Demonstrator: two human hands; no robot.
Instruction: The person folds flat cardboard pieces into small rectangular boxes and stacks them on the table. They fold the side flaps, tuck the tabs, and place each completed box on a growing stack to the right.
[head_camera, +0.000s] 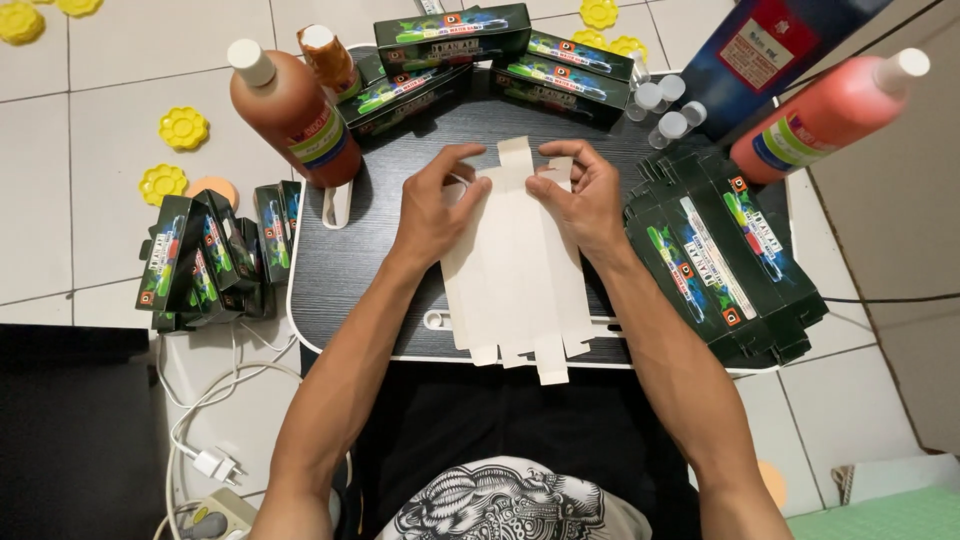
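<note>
Head view: my left hand (432, 205) and right hand (583, 195) both pinch the top edge of a flat, unfolded white carton blank (515, 270) lying on the dark counter (340, 270). A stack of flat green cartons (725, 260) sits just right of it.

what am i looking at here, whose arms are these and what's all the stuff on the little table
There is one picture, taken by a camera on a person's head looking down, so the arms are the wearer's own. No machine is involved. The left hand and right hand pinch the top edge of a flat, unfolded white carton lying on a small dark table. A stack of flat green cartons lies to the right, folded green boxes at the back, more boxes on the floor to the left. Two brown-red bottles stand by.
</note>
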